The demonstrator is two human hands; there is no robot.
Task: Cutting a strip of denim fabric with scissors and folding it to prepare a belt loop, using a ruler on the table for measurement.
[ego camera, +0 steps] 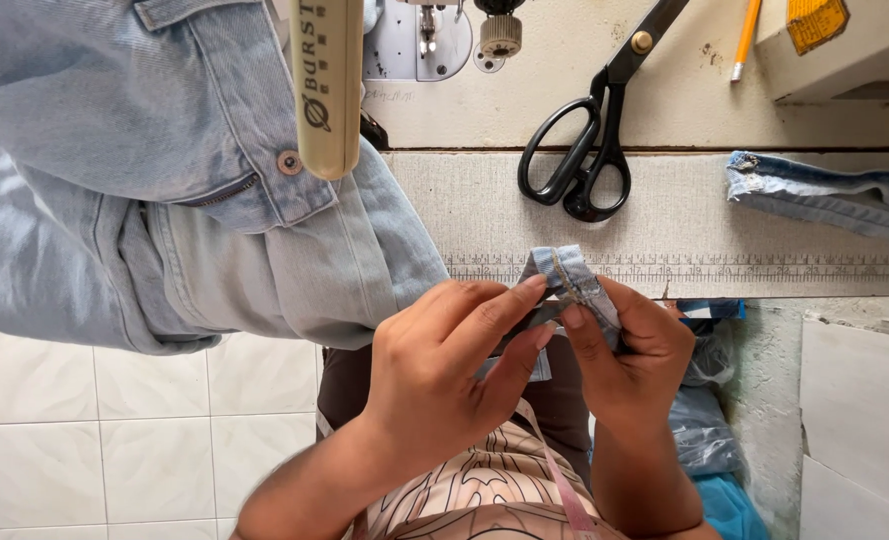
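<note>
Both forearms are bare, with no sleeves reaching the wrists. The person wears a garment (484, 490) patterned in cream, peach and dark curving lines. A pink measuring tape (562, 485) hangs across it.

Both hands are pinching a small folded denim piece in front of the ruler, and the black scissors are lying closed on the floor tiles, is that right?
Not quite. In the head view the black scissors lie on the sewing table, not the floor tiles. The rest holds: left hand and right hand pinch the folded denim piece.
</note>
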